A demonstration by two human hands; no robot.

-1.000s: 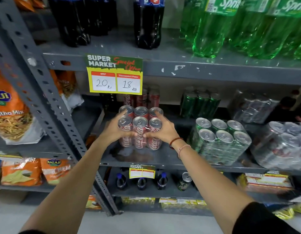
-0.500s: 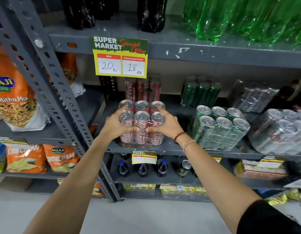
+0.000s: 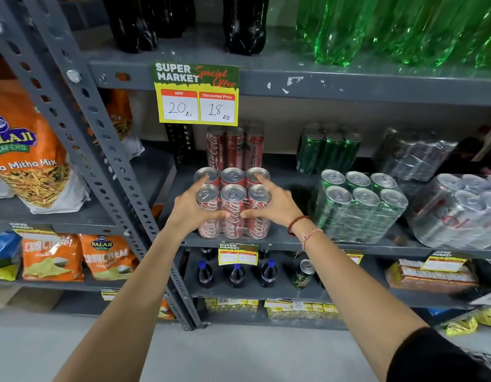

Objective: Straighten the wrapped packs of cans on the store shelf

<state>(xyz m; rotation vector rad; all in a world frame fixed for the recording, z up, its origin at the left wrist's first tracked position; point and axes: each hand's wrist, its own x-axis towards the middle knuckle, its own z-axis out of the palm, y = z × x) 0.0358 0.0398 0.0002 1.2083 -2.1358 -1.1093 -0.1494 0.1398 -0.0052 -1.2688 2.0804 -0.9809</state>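
A wrapped pack of red cola cans (image 3: 233, 205) stands upright at the front edge of the grey middle shelf (image 3: 349, 245). My left hand (image 3: 190, 209) grips its left side and my right hand (image 3: 272, 205) grips its right side, thumbs across the front. Behind it stands a second red pack (image 3: 234, 147). To the right sits a wrapped pack of green cans (image 3: 360, 208), turned at an angle, with another green pack (image 3: 328, 150) further back. A silver pack (image 3: 459, 210) lies tilted at the far right, a dark wrapped pack (image 3: 412, 155) behind it.
A slotted grey upright (image 3: 101, 161) runs diagonally left of the red pack. A yellow price tag (image 3: 196, 95) hangs from the shelf above, which carries dark bottles (image 3: 244, 23) and green bottles (image 3: 376, 28). Snack bags (image 3: 23, 155) fill the left shelves; small bottles (image 3: 236, 274) stand below.
The view has shifted slightly downward and closer. Both hands keep their hold on the red pack, which now sits squarer at the shelf's front edge.
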